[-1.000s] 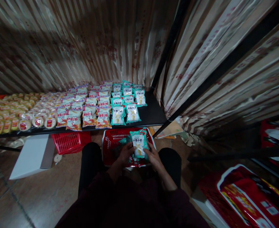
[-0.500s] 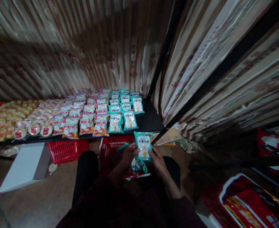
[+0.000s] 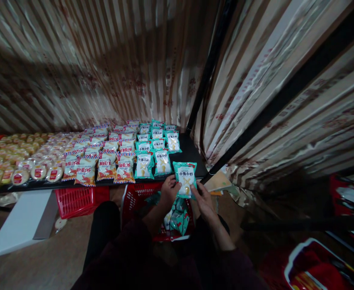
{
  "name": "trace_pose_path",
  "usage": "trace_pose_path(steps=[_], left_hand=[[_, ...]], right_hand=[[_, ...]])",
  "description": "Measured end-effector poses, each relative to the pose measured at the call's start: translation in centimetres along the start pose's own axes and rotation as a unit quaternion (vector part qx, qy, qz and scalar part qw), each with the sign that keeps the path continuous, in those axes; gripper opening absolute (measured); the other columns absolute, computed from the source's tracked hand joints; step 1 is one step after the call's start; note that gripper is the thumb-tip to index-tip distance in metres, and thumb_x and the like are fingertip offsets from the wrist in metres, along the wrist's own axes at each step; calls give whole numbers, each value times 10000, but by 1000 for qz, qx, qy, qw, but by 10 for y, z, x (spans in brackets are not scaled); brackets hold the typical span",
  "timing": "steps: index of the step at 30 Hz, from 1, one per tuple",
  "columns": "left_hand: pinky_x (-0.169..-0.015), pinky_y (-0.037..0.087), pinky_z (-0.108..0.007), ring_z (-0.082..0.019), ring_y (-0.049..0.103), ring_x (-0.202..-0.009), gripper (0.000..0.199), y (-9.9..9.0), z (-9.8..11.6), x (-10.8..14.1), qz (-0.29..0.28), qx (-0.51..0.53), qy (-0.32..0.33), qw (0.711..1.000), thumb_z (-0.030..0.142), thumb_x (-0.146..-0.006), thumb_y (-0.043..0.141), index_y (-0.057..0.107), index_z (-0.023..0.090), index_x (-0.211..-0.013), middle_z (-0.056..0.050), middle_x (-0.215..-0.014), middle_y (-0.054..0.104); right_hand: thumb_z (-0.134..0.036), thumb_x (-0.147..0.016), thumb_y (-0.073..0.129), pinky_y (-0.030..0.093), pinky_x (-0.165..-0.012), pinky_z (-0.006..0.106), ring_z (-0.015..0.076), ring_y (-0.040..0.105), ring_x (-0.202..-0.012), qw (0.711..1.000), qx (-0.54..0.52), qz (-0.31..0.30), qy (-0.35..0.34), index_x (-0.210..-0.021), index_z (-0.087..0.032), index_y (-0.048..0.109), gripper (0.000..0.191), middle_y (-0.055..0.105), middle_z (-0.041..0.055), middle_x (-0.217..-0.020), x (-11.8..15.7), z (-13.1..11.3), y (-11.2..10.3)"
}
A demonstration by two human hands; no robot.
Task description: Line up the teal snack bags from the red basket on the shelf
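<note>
Between my two hands is a teal-and-white snack bag, its printed front facing me. My left hand pinches its left edge and my right hand grips its lower right edge. Below them stands a red basket with more teal snack bags inside. Just beyond, rows of matching teal bags stand on the right part of a black shelf. Orange-and-white snack bags stand in rows to their left.
Round wrapped cakes fill the shelf's left. Under it are a white box and another red basket. A black post rises at the right corner, before striped curtains. A red-and-white basket sits lower right.
My hands have lifted the teal bag a little, up and closer to the shelf's front edge. The view has shifted slightly, and more of the bags in the basket show.
</note>
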State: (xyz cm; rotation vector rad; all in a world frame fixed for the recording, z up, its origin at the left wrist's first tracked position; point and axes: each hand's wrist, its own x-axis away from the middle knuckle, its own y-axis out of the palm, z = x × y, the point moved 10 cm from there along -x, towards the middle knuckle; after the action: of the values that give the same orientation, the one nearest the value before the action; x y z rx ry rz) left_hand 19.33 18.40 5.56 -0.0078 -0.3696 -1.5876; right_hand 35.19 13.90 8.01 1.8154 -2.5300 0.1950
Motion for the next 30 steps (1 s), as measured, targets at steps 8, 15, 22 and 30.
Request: trace_pose_path(steps=[8, 15, 22, 30], left_hand=[[-899, 488, -364, -222, 653, -944, 375, 14, 9, -27, 33, 17, 1, 999, 208, -680, 723, 603, 133, -1027, -133, -1017, 682], [-960, 463, -364, -213, 627, -1011, 362, 24, 21, -45, 41, -33, 63, 997, 158, -739, 623, 581, 144, -1098, -134, -1098, 660], [-1079, 363, -389, -246, 553, -1169, 458, 36, 38, -55, 39, -107, 101, 988, 124, -740, 561, 559, 145, -1197, -137, -1234, 613], [-1137, 274, -409, -290, 451, -1279, 532, 38, 53, -62, 70, -168, 122, 976, 102, -696, 541, 565, 137, -1227, -140, -1324, 552]], right_hand=[[-643, -658, 646, 538, -786, 369, 255, 654, -901, 1000, -6, 26, -11, -1155, -173, 625, 684, 717, 81, -1032, -36, -3, -6], [-617, -674, 640, 518, -816, 372, 246, 640, -900, 999, 9, 36, -15, -1190, -150, 603, 697, 705, 89, -1044, -68, -4, -12], [-618, -676, 626, 502, -863, 403, 259, 629, -946, 998, 15, 47, -49, -1171, -160, 625, 674, 706, 83, -1052, -111, 1, -11], [-618, -693, 597, 502, -844, 394, 254, 638, -925, 996, 56, 37, -55, -1177, -168, 622, 662, 710, 81, -1055, -136, -4, 2]])
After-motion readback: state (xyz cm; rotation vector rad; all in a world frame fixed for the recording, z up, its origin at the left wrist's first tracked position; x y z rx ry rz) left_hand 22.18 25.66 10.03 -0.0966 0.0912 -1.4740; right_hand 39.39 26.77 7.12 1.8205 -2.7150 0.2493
